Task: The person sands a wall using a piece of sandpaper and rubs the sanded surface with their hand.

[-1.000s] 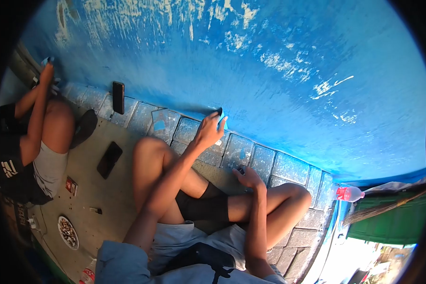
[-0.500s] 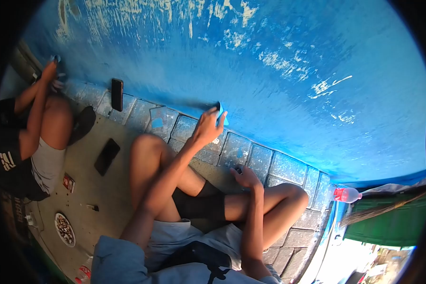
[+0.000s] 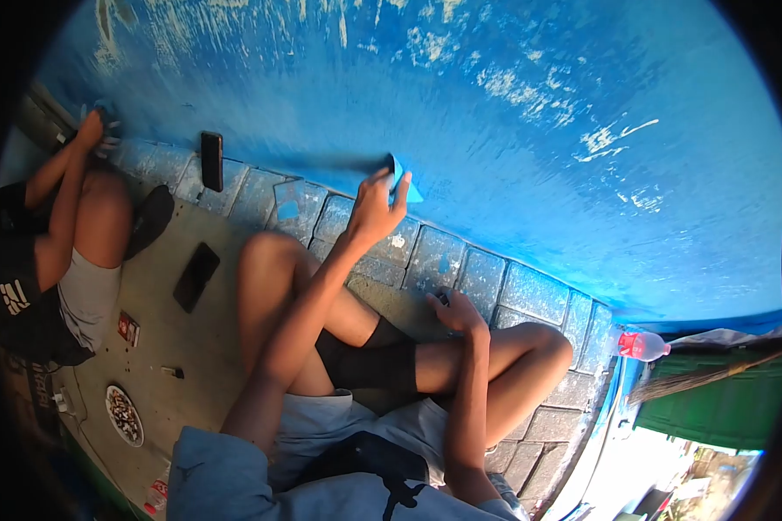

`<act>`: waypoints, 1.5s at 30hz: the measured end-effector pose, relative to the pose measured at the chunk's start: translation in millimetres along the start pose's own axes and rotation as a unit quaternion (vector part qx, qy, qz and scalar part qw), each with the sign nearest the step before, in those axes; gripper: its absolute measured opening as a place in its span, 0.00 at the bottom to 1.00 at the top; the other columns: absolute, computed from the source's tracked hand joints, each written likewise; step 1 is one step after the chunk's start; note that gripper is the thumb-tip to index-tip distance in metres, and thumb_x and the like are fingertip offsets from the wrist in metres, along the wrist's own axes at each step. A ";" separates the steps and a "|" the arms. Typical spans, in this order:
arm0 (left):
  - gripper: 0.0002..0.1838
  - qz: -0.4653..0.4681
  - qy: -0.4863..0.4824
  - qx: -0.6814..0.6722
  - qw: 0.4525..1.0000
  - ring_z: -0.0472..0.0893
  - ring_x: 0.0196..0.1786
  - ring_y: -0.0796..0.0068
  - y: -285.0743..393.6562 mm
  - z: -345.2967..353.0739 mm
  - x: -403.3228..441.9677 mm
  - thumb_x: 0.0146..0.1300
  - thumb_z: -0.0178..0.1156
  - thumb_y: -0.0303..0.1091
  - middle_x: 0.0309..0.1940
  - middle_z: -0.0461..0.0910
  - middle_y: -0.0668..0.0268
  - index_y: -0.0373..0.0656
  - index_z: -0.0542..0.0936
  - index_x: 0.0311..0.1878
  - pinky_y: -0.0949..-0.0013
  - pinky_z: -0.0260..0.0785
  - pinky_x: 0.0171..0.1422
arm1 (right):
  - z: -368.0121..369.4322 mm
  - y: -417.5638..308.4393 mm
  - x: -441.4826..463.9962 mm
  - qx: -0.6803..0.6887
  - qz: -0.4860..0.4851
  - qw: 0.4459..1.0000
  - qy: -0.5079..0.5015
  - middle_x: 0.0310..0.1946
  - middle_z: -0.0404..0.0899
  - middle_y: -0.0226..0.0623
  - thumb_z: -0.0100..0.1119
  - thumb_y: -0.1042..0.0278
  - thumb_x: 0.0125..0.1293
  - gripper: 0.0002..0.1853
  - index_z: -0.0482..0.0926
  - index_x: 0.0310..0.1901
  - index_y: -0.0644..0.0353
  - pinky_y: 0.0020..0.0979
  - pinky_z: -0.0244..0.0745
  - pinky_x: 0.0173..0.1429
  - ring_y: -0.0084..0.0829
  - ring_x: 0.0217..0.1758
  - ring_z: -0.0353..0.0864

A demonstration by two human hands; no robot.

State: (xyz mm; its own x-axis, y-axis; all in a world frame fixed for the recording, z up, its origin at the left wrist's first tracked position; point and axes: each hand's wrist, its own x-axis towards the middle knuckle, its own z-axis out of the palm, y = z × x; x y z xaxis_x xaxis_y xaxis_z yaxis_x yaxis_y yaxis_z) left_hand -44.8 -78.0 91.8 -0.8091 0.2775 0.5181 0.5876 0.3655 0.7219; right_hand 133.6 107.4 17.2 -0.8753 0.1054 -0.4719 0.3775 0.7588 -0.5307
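My left hand [image 3: 378,207] pinches a folded blue sheet of sandpaper [image 3: 405,182] and holds it against the low part of the blue wall [image 3: 513,156]. The sheet's corner sticks out to the right of my thumb, and a dark shadow falls to its left. Lower down, beside my bent leg, my right hand [image 3: 459,313] is closed around a small dark thing [image 3: 444,298]; its kind is mostly hidden by the fingers. White worn patches [image 3: 504,85] mark the wall's paint above.
Along the wall runs grey paving [image 3: 430,260], with a phone [image 3: 211,161] and a blue-marked piece [image 3: 288,210] on it. Another phone [image 3: 196,277], a plate of cigarette butts [image 3: 124,416] and a bottle [image 3: 641,346] are around. A co-worker's hand [image 3: 91,130] touches the wall at left.
My left hand and the sandpaper have moved slightly up along the wall. My right hand stays nearly in place, and the view has shifted a little.
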 end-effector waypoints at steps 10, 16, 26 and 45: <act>0.15 -0.010 -0.019 0.022 1.000 0.77 0.35 0.40 -28.5 16.3 -14.4 0.70 0.51 0.32 0.31 0.78 0.44 0.30 0.77 0.31 0.50 0.69 0.42 | -6.1 -7.2 1.5 0.011 0.028 0.999 -0.032 0.43 0.81 0.57 0.55 0.46 0.66 0.24 0.82 0.48 0.62 0.45 0.73 0.56 0.54 0.52 0.79; 0.14 -0.020 0.006 -0.047 0.999 0.77 0.37 0.41 -19.9 15.5 -15.8 0.70 0.52 0.33 0.32 0.79 0.47 0.31 0.77 0.33 0.52 0.69 0.43 | 0.3 -0.4 3.1 0.030 -0.003 1.000 -0.005 0.34 0.83 0.50 0.55 0.46 0.68 0.24 0.81 0.45 0.64 0.41 0.75 0.48 0.46 0.41 0.83; 0.19 -0.047 -0.002 0.058 0.997 0.76 0.40 0.39 -47.5 36.0 -29.8 0.70 0.53 0.40 0.34 0.80 0.44 0.32 0.78 0.31 0.48 0.66 0.50 | -2.8 -5.4 -1.6 0.013 0.011 1.000 -0.001 0.38 0.83 0.52 0.55 0.45 0.67 0.24 0.81 0.47 0.60 0.42 0.75 0.51 0.49 0.45 0.83; 0.27 -0.158 -0.054 0.024 0.986 0.77 0.26 0.42 -48.1 31.8 -23.7 0.69 0.53 0.44 0.19 0.74 0.42 0.29 0.74 0.20 0.48 0.65 0.35 | -4.6 -8.5 -2.3 0.017 0.009 1.000 0.000 0.36 0.83 0.52 0.54 0.46 0.68 0.23 0.81 0.46 0.61 0.43 0.75 0.50 0.49 0.44 0.83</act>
State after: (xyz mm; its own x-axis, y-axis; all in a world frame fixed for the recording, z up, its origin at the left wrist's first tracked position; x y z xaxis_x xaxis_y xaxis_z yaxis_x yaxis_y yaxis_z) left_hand -53.6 -74.0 30.2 -0.9473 0.2346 0.2180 0.3090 0.4903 0.8150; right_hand 131.0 103.7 26.0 -0.8685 0.1178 -0.4815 0.4027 0.7341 -0.5467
